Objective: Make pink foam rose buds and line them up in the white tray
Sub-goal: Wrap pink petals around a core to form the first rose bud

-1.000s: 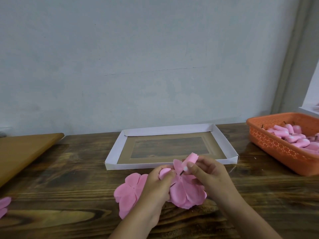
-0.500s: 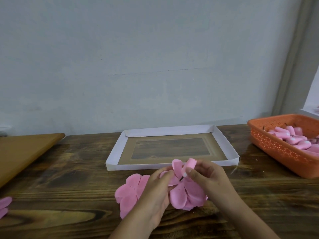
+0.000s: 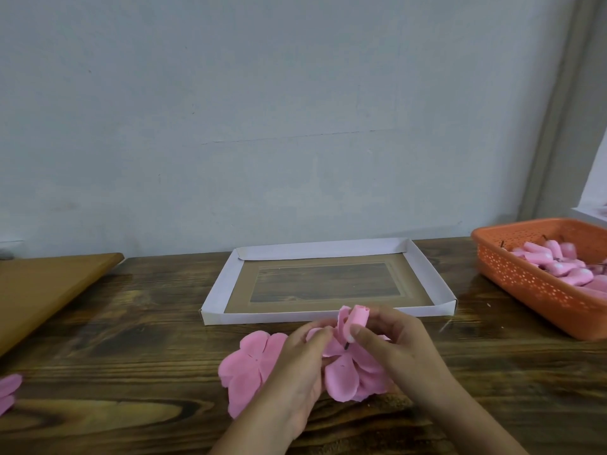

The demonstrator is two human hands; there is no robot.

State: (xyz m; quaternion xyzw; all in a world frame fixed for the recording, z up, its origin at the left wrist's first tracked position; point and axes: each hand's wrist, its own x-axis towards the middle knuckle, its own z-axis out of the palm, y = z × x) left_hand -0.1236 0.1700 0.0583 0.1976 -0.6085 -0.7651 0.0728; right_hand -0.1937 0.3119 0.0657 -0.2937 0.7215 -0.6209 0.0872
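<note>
Pink foam petals [image 3: 341, 376] lie nearest the person on the dark wooden table [image 3: 131, 356], some spread flat, some gathered under both hands. The left hand [image 3: 295, 369] curls over the petals, its fingertips pinching one petal's edge at the base of the bud. The right hand [image 3: 391, 339] has its grip closed on the rolled rose bud [image 3: 356, 320], thumb in front and fingers behind. The bud stands nearly upright, tip up and leaning slightly away from the person, with a short dark stem poking out below the thumb. Straight beyond it, very near, is the front wall of the white tray [image 3: 328, 315], which holds no buds yet. The right hand is nearer to it, so a short forward reach should do. An orange basket [image 3: 525, 284] of pink pieces sits far right.

Compared with a second ago, the bud looks more tightly rolled and more upright, and both hands sit a little lower and closer to the person.
</note>
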